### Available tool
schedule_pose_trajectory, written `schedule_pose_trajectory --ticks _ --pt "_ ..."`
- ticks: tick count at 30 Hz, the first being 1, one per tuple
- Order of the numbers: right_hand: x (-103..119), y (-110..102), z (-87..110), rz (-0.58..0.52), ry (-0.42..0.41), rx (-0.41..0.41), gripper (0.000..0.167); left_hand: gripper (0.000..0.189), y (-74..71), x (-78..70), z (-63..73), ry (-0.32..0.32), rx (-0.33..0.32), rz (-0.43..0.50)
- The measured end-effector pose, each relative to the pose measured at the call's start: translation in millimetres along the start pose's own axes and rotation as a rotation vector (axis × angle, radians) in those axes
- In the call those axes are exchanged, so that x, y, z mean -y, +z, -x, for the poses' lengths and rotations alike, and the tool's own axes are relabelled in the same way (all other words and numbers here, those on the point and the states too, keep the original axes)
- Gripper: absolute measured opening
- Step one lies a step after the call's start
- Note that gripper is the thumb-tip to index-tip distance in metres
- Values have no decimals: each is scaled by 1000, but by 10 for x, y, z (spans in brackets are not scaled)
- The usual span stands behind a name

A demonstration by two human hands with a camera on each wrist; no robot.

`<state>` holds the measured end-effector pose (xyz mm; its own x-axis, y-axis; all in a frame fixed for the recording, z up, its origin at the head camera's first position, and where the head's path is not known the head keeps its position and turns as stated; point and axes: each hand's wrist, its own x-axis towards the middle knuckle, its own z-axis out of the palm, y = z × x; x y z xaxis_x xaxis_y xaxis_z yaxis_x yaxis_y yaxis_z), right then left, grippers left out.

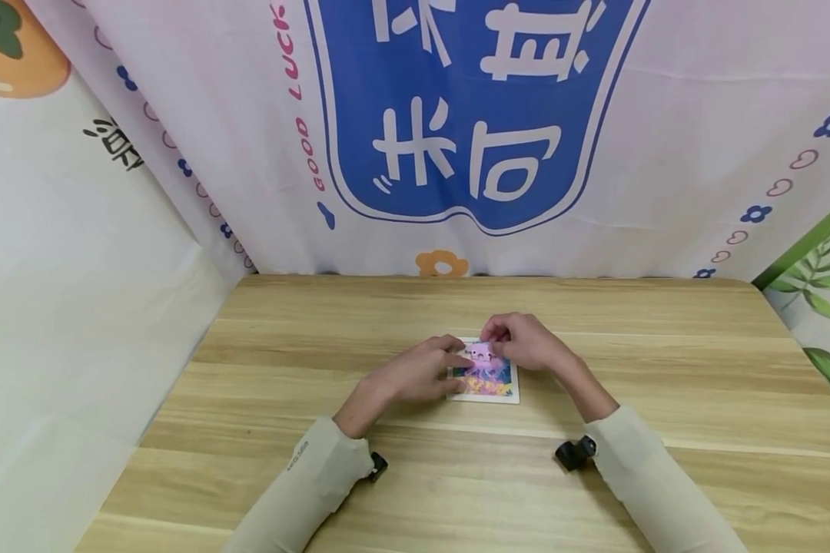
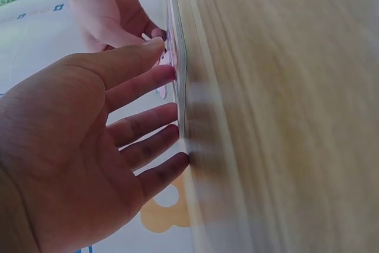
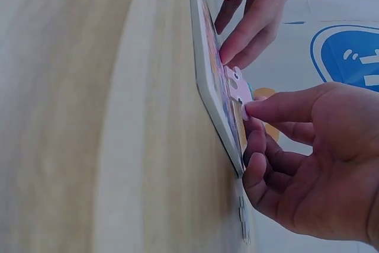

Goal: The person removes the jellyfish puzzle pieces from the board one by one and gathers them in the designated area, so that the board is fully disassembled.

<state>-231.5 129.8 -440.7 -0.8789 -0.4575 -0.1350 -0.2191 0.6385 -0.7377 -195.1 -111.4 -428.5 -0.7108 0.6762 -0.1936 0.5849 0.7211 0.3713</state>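
A small square picture puzzle board (image 1: pixel 516 388) with a white rim lies on the table, showing a pink creature over blue and yellow. Between right thumb and fingers, my right hand (image 1: pixel 534 343) pinches a pink puzzle piece (image 3: pixel 239 91) with a little face. That piece stands slightly tilted at the board's surface in the right wrist view. From the left side, my left hand (image 1: pixel 416 372) reaches over the board with its fingers spread and nearly straight. Its fingertips (image 2: pixel 170 73) rest at the board's edge and face. Part of the picture is hidden under both hands.
Thin flat pieces (image 3: pixel 243 222) lie on the table past the board's edge in the right wrist view. The wood-grain table (image 1: pixel 283 346) extends around the board. Behind it hangs a printed cloth (image 1: pixel 664 153), and a white cloth (image 1: pixel 62 307) hangs at left.
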Motion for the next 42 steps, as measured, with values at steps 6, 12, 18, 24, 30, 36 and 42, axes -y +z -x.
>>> schedule_pose_trajectory --ticks 6,12,18,24,30,36,42 --pt "-40 -18 -12 -86 15 25 12 44 -6 -11 18 -22 3 1" --pt "-50 -46 -12 -170 20 33 14 43 -13 -22 38 -20 0 0" --pt "-51 -55 -2 -178 32 19 16 43 -11 -17 53 -18 -6 -6" --pt "-69 -89 59 -182 41 25 15 43 7 -18 48 -31 -5 -6" --pt "-141 -130 125 -199 56 20 16 44 13 -33 38 -43 0 4" --pt "-208 -193 193 -208 66 18 18 44 16 -55 30 -50 4 -4" --pt "-244 -274 260 -220 73 13 19 44 8 -78 35 -58 0 -10"
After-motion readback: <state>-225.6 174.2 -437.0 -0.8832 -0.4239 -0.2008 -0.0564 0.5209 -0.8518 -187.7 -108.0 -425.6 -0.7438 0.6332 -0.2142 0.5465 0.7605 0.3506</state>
